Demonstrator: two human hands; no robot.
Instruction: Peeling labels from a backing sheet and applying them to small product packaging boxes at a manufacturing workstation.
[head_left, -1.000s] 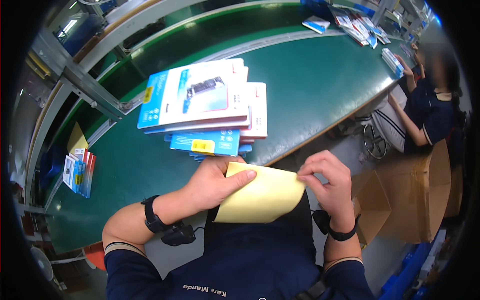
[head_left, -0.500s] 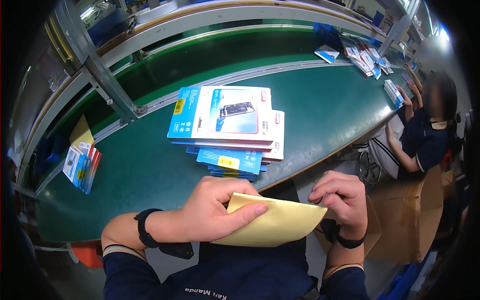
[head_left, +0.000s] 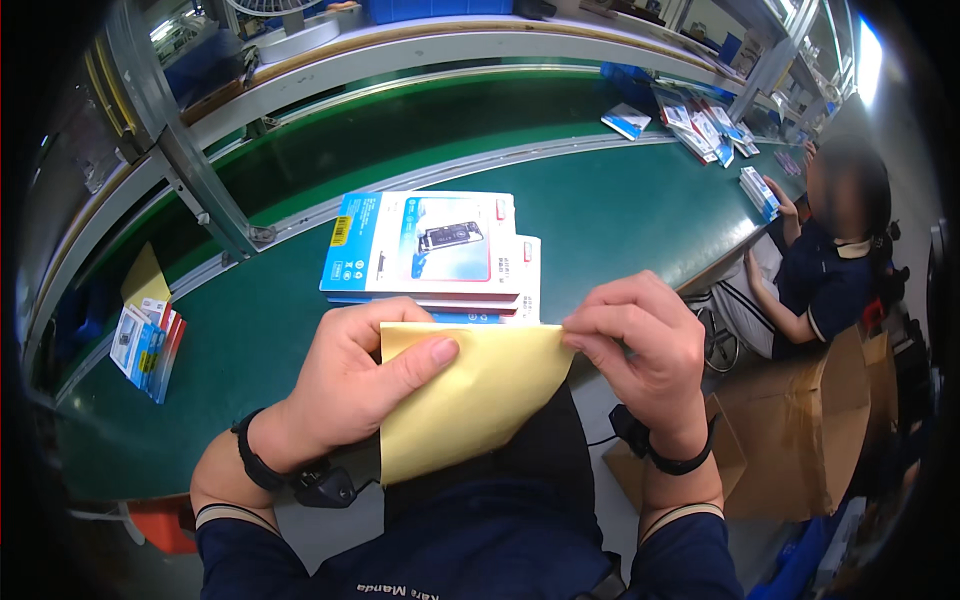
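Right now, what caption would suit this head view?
Left hand and right hand hold a flat yellow paper envelope before stacked blue-and-white retail boxes.

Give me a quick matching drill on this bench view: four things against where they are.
1 yellow envelope
2 stack of boxes
3 small packets
4 cardboard carton

a far left of the green table
b floor on the right
c between the left hand and right hand
d table, just beyond the hands

Pairs: 1-c, 2-d, 3-a, 4-b
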